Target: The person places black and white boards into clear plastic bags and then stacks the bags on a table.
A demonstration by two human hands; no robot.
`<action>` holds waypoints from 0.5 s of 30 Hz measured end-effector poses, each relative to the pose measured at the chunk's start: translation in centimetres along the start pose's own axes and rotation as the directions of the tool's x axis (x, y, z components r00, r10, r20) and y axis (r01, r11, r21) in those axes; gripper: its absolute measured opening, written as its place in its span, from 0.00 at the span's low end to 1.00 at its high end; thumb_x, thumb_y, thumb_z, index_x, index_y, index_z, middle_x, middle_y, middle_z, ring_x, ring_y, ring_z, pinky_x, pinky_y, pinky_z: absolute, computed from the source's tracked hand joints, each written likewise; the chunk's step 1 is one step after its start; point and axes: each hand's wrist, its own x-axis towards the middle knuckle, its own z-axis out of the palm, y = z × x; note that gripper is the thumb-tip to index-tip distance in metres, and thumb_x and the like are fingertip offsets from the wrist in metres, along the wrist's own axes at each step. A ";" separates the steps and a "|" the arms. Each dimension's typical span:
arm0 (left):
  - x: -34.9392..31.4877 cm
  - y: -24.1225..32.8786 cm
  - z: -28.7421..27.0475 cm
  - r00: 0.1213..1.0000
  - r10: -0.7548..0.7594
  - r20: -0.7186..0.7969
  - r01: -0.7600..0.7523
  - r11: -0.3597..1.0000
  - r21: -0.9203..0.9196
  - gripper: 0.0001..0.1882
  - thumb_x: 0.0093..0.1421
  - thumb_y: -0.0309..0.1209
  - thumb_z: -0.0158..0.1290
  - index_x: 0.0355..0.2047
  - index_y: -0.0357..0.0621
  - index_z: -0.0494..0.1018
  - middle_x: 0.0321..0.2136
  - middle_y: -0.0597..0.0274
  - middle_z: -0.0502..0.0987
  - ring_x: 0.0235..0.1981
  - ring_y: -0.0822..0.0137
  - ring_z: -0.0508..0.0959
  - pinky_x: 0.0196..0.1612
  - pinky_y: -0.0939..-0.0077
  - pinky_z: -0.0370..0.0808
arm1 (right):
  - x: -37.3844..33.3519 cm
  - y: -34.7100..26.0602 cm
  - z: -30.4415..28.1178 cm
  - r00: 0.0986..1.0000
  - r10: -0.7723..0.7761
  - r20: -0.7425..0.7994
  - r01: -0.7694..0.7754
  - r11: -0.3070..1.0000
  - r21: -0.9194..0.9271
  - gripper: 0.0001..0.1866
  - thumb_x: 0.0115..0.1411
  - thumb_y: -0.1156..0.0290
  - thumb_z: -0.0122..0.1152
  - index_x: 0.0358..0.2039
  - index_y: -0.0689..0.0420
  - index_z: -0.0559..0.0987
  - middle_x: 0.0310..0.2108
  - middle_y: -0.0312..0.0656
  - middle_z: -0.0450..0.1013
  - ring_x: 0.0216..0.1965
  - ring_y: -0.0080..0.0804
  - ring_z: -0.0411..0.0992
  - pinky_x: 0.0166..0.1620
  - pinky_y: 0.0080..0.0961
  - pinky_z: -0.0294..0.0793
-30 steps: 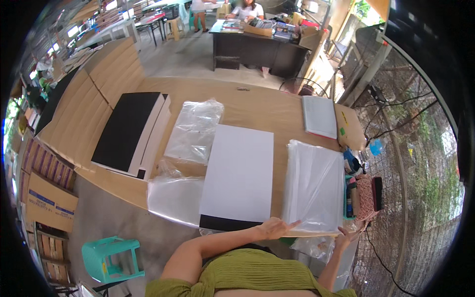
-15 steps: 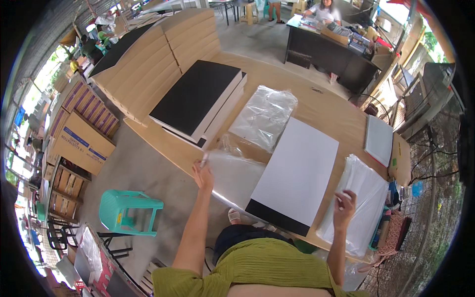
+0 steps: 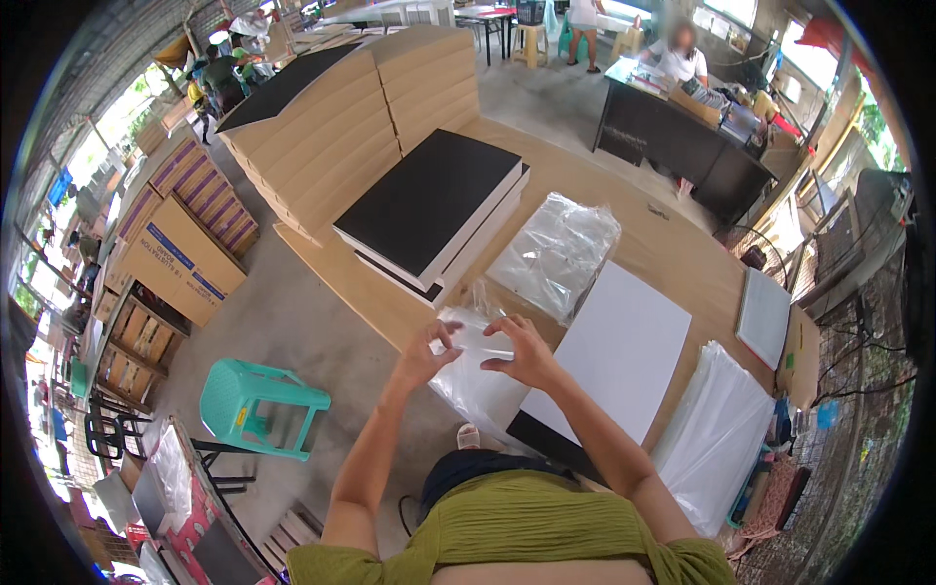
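Observation:
A clear plastic bag (image 3: 478,385) lies at the table's front edge, its lower part hanging toward me. My left hand (image 3: 425,357) is at the bag's upper left, with curled fingers that seem to grip its edge; the fingertips are slightly blurred. Facing it, my right hand (image 3: 531,353) is over the bag's right side, thumb and forefinger curved apart. Whether the film passes between those fingers is hard to see. To the right lies a large white board (image 3: 629,351), with a black strip (image 3: 551,441) showing along its near edge, partly behind my right forearm.
Behind the bag are stacked black-topped boards (image 3: 429,200) and a pile of clear plastic packs (image 3: 556,253). Tall brown board stacks (image 3: 312,146) stand farther left. More plastic sleeves (image 3: 712,429) lie at right. On the floor is a green stool (image 3: 258,405). A person sits at a dark desk (image 3: 673,146).
My right hand has come left from above the plastic sleeves to the clear bag, facing my left hand. The left hand stays by the bag's upper left. The whole view has shifted slightly.

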 end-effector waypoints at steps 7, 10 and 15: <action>0.7 1.4 1.9 0.977 -0.188 0.098 0.203 0.965 -0.165 0.21 0.48 0.23 0.62 0.41 0.40 0.66 0.23 0.65 0.74 0.26 0.78 0.74 0.26 0.83 0.70 | 1.0 2.0 1.7 0.997 -0.003 -0.073 0.006 0.999 0.044 0.04 0.44 0.80 0.63 0.24 0.59 0.78 0.25 0.43 0.75 0.30 0.40 0.73 0.35 0.31 0.71; 1.5 0.6 2.4 0.987 -0.159 0.034 0.162 0.977 -0.141 0.22 0.48 0.25 0.63 0.43 0.40 0.68 0.21 0.68 0.72 0.23 0.79 0.71 0.23 0.84 0.66 | 0.6 2.4 1.6 0.971 -0.088 -0.221 0.091 0.996 0.003 0.06 0.46 0.83 0.62 0.26 0.60 0.78 0.25 0.42 0.75 0.31 0.35 0.72 0.34 0.28 0.71; 1.6 -2.0 3.6 0.949 -0.256 0.182 0.302 0.903 -0.306 0.18 0.56 0.41 0.56 0.38 0.39 0.72 0.17 0.72 0.71 0.18 0.80 0.64 0.21 0.85 0.60 | 0.8 2.3 1.2 0.949 -0.085 -0.303 0.082 0.996 -0.023 0.08 0.47 0.86 0.58 0.29 0.61 0.75 0.27 0.42 0.72 0.29 0.33 0.71 0.34 0.26 0.71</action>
